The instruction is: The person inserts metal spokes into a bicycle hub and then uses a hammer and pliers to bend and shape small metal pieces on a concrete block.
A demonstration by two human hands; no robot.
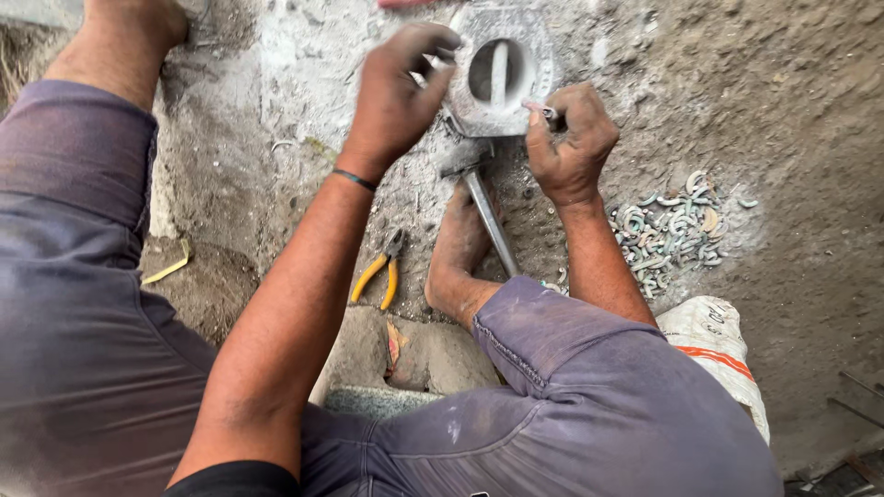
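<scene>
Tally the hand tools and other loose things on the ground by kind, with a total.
Hammer: 1
Pliers, yellow handles: 1
Metal block with round hole: 1
Pile of small curved metal pieces: 1
White sack: 1
Total: 5

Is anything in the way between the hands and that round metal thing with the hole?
Nothing visible is. The left hand rests on the metal block at its left edge, and the right hand touches its lower right edge, pinching a small piece. The hammer lies below, between the hands.
</scene>
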